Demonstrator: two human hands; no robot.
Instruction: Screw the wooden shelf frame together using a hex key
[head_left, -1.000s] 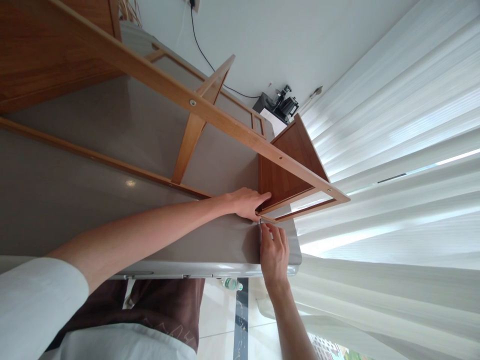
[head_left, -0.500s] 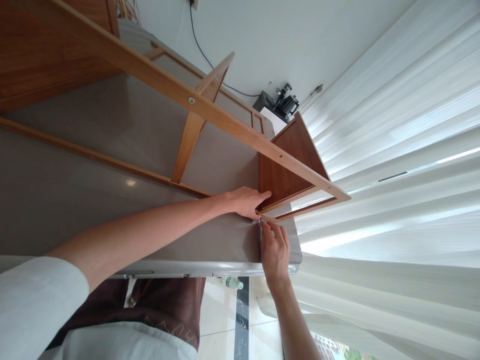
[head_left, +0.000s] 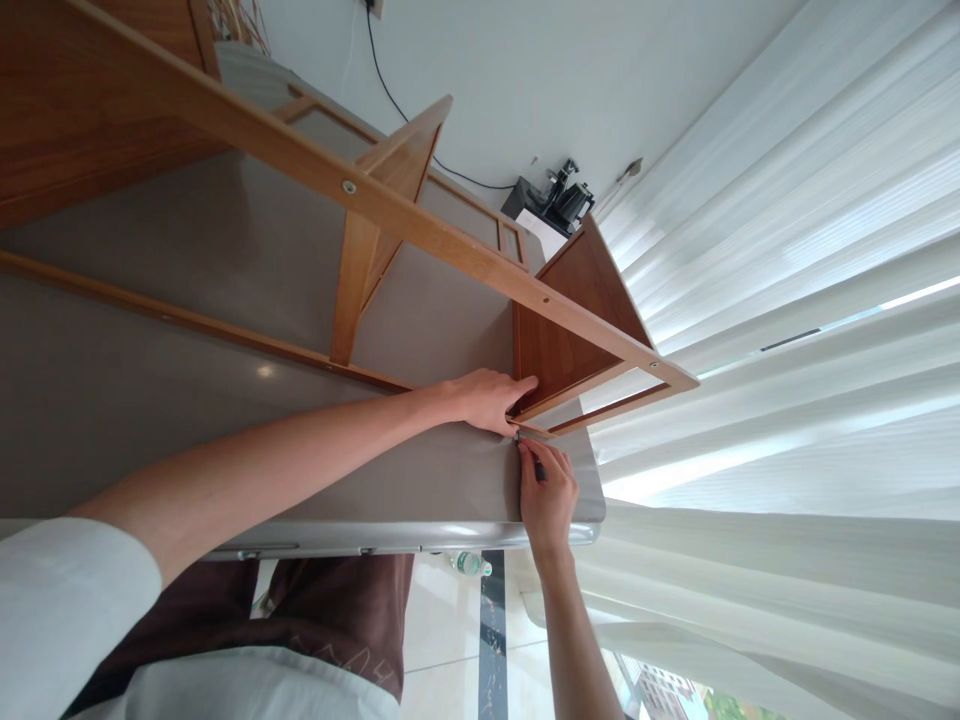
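A wooden shelf unit [head_left: 457,250] lies on its side on the grey tabletop [head_left: 420,460], with its frame rails and shelf panels visible. My left hand [head_left: 487,400] is closed round the lower rail near its right-hand end, one finger reaching onto the end shelf panel [head_left: 555,335]. Just in front of that rail, my right hand [head_left: 549,490] is held in a pinch, fingertips close to the rail's outer face. Something small and thin shows at those fingertips, with a dark bit inside the hand; its kind is not clear. A screw head [head_left: 349,187] shows in the upper rail.
White curtains [head_left: 787,330] hang at the right, past the rounded table corner. A black appliance [head_left: 570,205] stands at the back, and a black cable [head_left: 390,95] runs along the wall. On the floor below the front edge lies a plastic bottle [head_left: 470,564].
The right hand has turned slightly at the rail, and a dark bit now shows between its fingers. My left hand keeps its grip. The whole view has shifted a little.
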